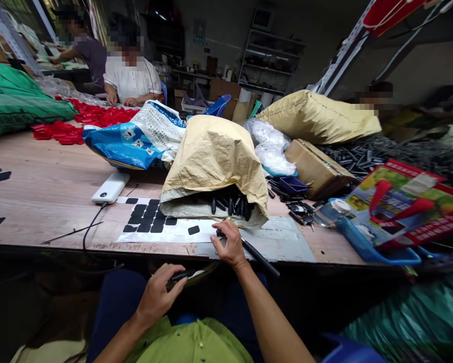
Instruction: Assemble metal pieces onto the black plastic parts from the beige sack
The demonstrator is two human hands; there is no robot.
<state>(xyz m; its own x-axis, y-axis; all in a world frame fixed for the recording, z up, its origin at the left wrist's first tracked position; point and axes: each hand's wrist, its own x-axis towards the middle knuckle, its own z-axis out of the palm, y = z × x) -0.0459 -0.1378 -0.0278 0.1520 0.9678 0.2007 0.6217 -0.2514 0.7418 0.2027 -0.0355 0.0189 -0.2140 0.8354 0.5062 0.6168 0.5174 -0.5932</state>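
Note:
My left hand (162,290) is low over my lap, below the table edge. Between its fingers and thumb is a small dark piece (179,276), partly hidden. My right hand (230,244) hovers at the table's front edge with its fingers curled round a long black rod-shaped tool (262,258). The rod slants down to the right; its other end is mostly behind the fingers. Just beyond, a paper sack (214,156) lies with its mouth facing me, and several black elongated parts (231,206) show inside. A white sheet with black rounded stickers (146,217) lies to the left.
A white power bank (111,187) with a cable lies left of the sheet. Beyond are a blue-and-white bag (139,133) and red pieces (101,113). Right are a wooden box (313,169), a jar (332,212) and a blue tray (377,254). Co-workers sit behind.

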